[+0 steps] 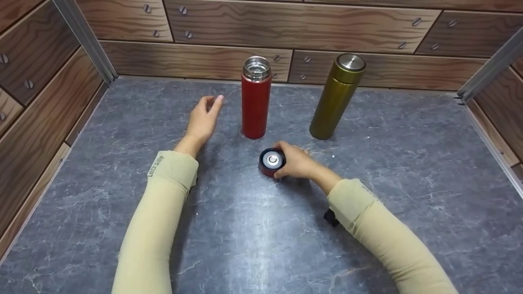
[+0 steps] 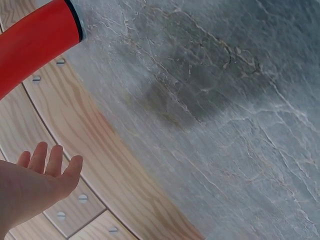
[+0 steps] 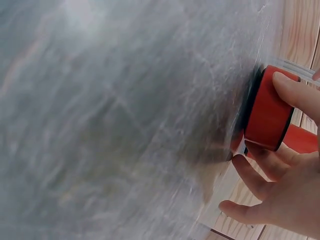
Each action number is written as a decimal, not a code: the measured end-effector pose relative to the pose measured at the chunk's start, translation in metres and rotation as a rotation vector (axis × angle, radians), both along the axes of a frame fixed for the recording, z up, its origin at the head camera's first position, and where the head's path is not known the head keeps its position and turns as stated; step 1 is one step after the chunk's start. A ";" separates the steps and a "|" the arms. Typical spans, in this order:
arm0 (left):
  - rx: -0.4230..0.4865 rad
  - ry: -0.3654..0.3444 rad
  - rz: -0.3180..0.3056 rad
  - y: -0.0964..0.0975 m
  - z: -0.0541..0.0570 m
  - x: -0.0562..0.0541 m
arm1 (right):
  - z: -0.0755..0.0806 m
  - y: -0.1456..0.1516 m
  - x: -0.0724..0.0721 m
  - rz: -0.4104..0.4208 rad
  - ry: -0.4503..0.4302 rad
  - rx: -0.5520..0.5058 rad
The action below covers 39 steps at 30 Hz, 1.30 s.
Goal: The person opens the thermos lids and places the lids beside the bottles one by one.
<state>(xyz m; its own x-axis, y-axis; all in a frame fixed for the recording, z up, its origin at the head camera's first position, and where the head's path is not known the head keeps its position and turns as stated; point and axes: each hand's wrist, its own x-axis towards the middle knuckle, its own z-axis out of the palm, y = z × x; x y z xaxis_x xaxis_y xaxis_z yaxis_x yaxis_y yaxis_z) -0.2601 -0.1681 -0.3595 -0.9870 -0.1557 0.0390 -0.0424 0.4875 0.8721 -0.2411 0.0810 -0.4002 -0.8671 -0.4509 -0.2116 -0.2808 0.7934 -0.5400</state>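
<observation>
A red thermos (image 1: 255,106) stands upright without its cap, its steel mouth showing. In front of it, the red cap (image 1: 271,162) sits on the table with its inner side up. My right hand (image 1: 298,161) grips this cap from the right, thumb on the near side and fingers on the far side. In the right wrist view the cap (image 3: 268,110) is between thumb and fingers, at the table surface. My left hand (image 1: 204,118) hovers left of the thermos, fingers loosely bent, touching nothing. The left wrist view shows the thermos (image 2: 35,42) apart from the left hand (image 2: 42,185).
A gold-green thermos (image 1: 337,98) with its steel-topped lid on stands to the right of the red one. The grey marbled table (image 1: 253,228) is bounded by wood-patterned panels (image 1: 229,61) at the back and both sides.
</observation>
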 end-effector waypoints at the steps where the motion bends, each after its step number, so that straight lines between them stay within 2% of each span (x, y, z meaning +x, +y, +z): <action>1: -0.001 -0.002 0.000 0.000 0.000 0.001 | 0.000 0.000 0.001 0.005 -0.003 0.001; 5: -0.003 -0.009 -0.002 -0.002 -0.001 0.003 | 0.004 0.003 0.002 0.013 -0.024 -0.011; 10: -0.010 -0.020 -0.012 -0.005 -0.002 0.008 | 0.013 0.013 0.004 0.016 -0.040 -0.087; 16: -0.030 -0.041 -0.029 -0.006 -0.005 0.012 | 0.021 0.029 0.003 0.020 -0.014 -0.123; 21: -0.028 -0.024 -0.046 -0.005 -0.005 0.014 | 0.024 0.041 0.002 0.015 -0.003 -0.137; 26: -0.032 -0.018 -0.091 0.000 -0.005 0.016 | 0.028 0.052 0.002 -0.018 -0.029 -0.140; 32: -0.022 -0.012 -0.131 0.008 -0.004 0.017 | 0.032 0.064 0.002 -0.035 -0.009 -0.132; 39: -0.027 -0.040 -0.190 0.019 -0.002 0.018 | 0.039 0.076 0.002 -0.072 -0.028 -0.111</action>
